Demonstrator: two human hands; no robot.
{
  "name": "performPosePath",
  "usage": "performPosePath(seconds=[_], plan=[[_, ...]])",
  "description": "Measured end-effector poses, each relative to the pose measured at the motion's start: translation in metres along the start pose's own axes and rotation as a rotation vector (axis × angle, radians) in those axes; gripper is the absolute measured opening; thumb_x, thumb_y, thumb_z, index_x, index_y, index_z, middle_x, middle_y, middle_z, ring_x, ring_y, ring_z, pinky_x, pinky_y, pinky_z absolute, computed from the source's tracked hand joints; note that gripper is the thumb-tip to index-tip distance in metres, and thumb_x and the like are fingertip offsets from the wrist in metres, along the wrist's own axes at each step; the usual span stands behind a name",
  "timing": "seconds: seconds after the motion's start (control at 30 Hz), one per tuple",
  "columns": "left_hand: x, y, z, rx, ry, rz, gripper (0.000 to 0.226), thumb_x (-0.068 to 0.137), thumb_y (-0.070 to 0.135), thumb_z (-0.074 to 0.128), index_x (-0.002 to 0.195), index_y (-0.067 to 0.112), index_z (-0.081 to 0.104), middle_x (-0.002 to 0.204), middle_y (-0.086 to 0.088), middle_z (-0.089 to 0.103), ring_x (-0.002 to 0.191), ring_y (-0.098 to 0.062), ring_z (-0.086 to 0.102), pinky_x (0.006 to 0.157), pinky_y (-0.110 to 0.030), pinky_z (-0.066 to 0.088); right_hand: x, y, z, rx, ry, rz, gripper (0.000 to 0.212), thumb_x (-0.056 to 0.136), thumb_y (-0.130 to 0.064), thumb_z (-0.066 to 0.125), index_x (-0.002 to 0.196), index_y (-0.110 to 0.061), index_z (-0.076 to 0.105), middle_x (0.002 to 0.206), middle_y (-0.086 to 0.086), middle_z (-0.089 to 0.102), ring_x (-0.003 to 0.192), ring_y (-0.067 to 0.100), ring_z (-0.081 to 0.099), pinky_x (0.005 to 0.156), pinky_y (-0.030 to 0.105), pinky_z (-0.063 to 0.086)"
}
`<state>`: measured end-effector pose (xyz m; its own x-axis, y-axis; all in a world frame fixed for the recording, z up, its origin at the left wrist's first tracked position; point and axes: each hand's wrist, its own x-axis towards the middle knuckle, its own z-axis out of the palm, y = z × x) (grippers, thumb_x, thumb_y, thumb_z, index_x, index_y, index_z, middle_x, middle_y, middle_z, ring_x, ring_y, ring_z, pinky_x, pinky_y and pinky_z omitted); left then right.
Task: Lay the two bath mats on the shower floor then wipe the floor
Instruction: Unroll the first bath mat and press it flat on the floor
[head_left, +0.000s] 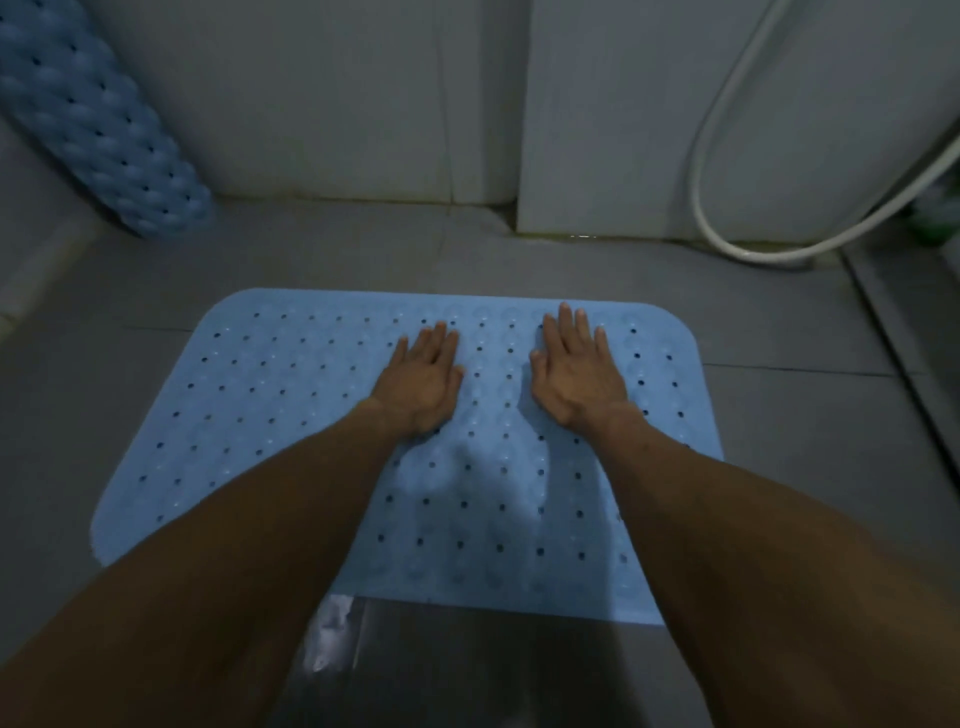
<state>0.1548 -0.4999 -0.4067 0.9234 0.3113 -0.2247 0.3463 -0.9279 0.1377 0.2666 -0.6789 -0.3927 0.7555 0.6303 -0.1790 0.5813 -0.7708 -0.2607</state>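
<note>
Pressing flat on 1 light blue bath mat (291, 415), the left hand (423, 376) and right hand (576, 371) lie palm-down, fingers straight and spread, gripping nothing. Mat lies unrolled on the grey tiled shower floor (789, 415). A 2nd mat (98, 130), rolled up, leans against the wall at upper left. White shower hose (727, 239) loops at right.

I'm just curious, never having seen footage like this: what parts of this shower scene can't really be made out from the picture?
All in the head view:
- Flat blue mat: its near edge and corners are covered by the forearms.
- Rolled blue mat: its top runs off the left and upper edges.
- Shower hose: both ends leave the frame.
- Under the left hand and right hand: hidden mat surface.
- Green object: too blurred and cut off to identify.
</note>
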Motion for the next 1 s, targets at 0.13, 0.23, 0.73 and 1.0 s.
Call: performPosePath(seconds=[0.13,0.23,0.73,1.0], plan=[[0.013,0.065,0.03,-0.112,0.098,0.013,0.059,0.105,0.038,0.015,0.156,0.014,0.0,0.164,-0.005,-0.007,0.151,-0.019,-0.008,0.122,-0.038,-0.009,-0.006,0.026,0.023,-0.007,0.031,0.04,0.062,0.104,-0.04,0.014,0.159,-0.014,0.0,0.166,0.006,-0.01,0.152,0.021,-0.015,0.123,0.043,-0.009],[0.02,0.078,0.045,-0.115,0.182,-0.037,0.057,0.105,0.037,0.015,0.157,0.015,0.004,0.164,-0.004,-0.001,0.151,-0.022,-0.007,0.123,-0.042,-0.003,-0.008,0.033,0.042,-0.012,0.133,0.041,0.063,0.103,-0.044,0.013,0.159,-0.018,0.0,0.166,0.002,-0.008,0.152,0.016,-0.013,0.123,0.043,-0.008],[0.021,0.081,0.047,-0.095,0.217,-0.076,0.06,0.102,0.036,0.02,0.156,0.012,0.013,0.164,-0.005,0.007,0.152,-0.024,-0.001,0.122,-0.048,0.009,-0.006,0.028,0.038,-0.003,0.169,0.086,0.064,0.101,-0.037,0.019,0.158,-0.009,0.01,0.166,0.008,0.006,0.153,0.017,-0.004,0.125,0.043,0.003],[0.023,0.082,0.045,-0.093,0.207,-0.087,0.06,0.1,0.032,0.027,0.155,0.009,0.018,0.164,-0.007,0.011,0.152,-0.026,0.003,0.122,-0.05,0.012,-0.003,0.028,0.037,-0.04,0.172,0.074,0.064,0.101,-0.032,0.029,0.156,-0.002,0.016,0.164,0.014,0.013,0.154,0.023,0.003,0.124,0.047,0.009]])
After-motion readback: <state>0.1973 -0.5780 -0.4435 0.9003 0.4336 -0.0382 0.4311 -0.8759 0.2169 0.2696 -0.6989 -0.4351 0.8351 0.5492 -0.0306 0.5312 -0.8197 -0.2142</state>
